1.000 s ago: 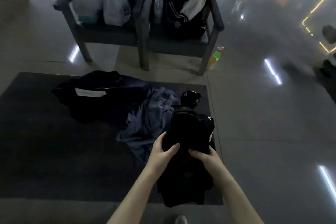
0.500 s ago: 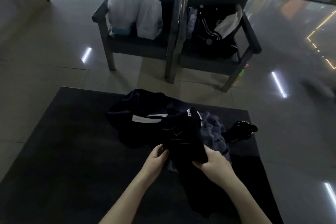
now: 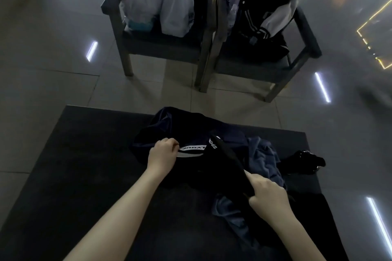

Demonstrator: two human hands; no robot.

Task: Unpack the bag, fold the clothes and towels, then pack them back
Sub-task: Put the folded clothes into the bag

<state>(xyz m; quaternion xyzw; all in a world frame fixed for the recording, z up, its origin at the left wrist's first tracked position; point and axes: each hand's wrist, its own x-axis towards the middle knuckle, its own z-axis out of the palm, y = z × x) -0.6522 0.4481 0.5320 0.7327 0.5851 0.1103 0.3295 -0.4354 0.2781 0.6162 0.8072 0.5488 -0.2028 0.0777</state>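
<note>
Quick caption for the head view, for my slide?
Left hand pinches a navy item, right hand grips a black garment, over a dark mat.

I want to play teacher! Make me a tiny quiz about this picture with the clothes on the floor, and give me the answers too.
1. True or false: the white plastic bags sit on the mat.
2. What does the right hand grip? A) a black garment B) a bottle C) a shoe
3. Fill in the gap: the left hand grips the navy bag right beside its white ____.

Key
1. False. They sit on a chair.
2. A
3. label
</note>
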